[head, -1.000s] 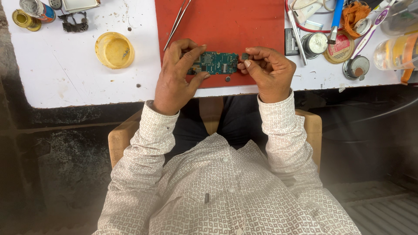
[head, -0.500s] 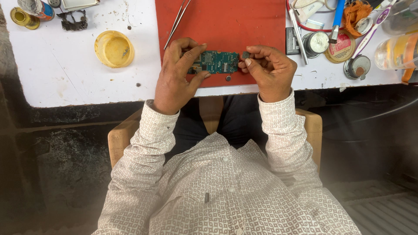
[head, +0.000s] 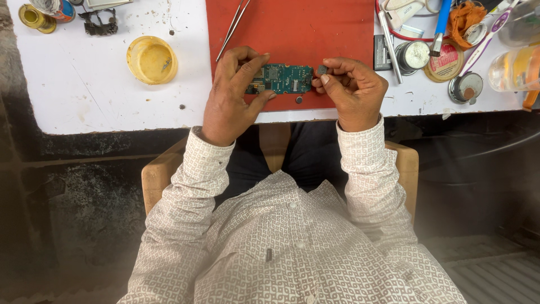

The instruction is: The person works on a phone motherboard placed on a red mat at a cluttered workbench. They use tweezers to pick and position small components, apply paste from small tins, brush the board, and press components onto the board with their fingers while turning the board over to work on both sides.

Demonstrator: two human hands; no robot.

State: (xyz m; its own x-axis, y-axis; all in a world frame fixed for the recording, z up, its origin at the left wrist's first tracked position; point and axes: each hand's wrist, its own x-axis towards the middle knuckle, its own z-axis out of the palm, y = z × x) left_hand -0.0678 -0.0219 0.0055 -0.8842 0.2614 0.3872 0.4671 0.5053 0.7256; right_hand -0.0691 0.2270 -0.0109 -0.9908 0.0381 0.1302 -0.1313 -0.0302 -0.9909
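Even, soft daylight falls on the white table [head: 101,107] and red mat [head: 315,34] beyond the hands, casting faint shadows. Below the wrists, the floor sinks into murky dimness. Edges blur slightly; the centre stays sharp.

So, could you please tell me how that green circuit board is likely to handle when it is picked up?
The green circuit board looks thin and flat, so probably stiff and light. The left hand pinches it by its edges, which suggests care; the small exposed parts look fragile. Being flat, it should not roll on the red mat.
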